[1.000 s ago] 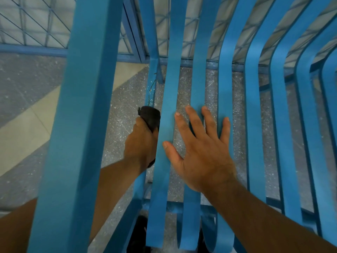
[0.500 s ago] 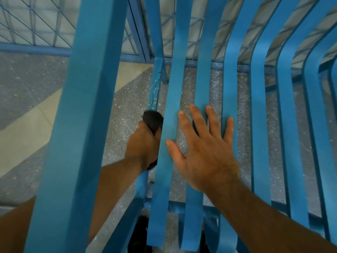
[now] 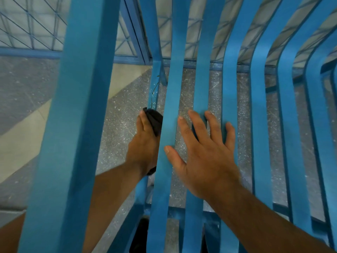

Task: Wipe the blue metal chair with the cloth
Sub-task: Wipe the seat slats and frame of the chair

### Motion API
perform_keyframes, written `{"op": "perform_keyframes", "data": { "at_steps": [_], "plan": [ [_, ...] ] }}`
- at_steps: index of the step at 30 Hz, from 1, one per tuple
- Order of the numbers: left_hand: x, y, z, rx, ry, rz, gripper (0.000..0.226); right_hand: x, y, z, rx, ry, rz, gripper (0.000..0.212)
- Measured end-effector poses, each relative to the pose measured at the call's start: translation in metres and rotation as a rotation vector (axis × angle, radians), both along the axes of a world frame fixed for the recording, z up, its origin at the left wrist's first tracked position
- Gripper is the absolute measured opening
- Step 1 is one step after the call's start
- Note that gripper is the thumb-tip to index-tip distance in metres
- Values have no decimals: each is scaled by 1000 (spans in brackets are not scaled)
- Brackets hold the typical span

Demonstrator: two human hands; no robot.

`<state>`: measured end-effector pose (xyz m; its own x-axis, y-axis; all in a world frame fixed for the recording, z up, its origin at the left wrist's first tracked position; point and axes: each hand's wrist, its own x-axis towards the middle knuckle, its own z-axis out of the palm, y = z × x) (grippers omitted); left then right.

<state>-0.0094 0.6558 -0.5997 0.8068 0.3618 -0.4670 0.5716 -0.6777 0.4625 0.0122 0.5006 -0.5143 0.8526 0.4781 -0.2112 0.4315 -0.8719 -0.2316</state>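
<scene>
Speckled floor [image 3: 118, 139] below chair [image 3: 171, 99]. Cloth [image 3: 155, 119] gripped in left hand [image 3: 145, 147], best pressed along rail; right hand [image 3: 204, 152] fingers spread, bracing slats.

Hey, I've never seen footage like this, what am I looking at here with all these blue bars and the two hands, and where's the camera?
There is no machine here, just a person cleaning. The single camera is worn on the person's head and looks forward and down, so you see their own two bare arms reaching out.

The blue bars are the slats of a blue metal chair, seen from very close; the wide lens bends them. Between the slats you see the speckled floor below.

The left hand grips a dark cloth, pressed against a narrow bar at the side of the chair. The right hand holds nothing: it lies open and flat on the slats, seemingly steadying the chair.

Nothing else rests on the chair.
</scene>
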Motion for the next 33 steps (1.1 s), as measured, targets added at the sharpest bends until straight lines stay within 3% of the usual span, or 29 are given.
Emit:
{"op": "perform_keyframes", "data": {
  "at_steps": [4, 9, 12, 14, 21, 25, 28, 30, 33],
  "plan": [
    [30, 4, 4, -66, -21, 109, 90, 30, 3, 5, 69, -39, -32, 66],
    [-11, -12, 23, -168, 23, 314, 77, 78, 9, -4, -20, 35, -53, 75],
    [-24, -16, 25, -247, 85, 415, 56, 78, 11, -9, -45, 6, -44, 75],
    [-15, -11, 22, -265, 89, 447, 62, 77, 12, -8, -58, 5, -40, 74],
    [37, 0, 12, -102, 21, 319, 57, 79, 14, -9, -95, 23, -37, 72],
    [-10, -11, 17, -79, 67, 189, 81, 80, 14, -7, -92, 28, -36, 74],
    [-41, -16, 11, -33, 148, 23, 115, 79, 14, -5, -108, 35, -29, 73],
    [-35, -11, 2, 2, 140, 24, 114, 79, 13, -5, -105, 38, -25, 72],
    [-2, -6, 2, -14, 49, 108, 89, 79, 13, -5, -94, 42, -32, 72]
  ]
}}
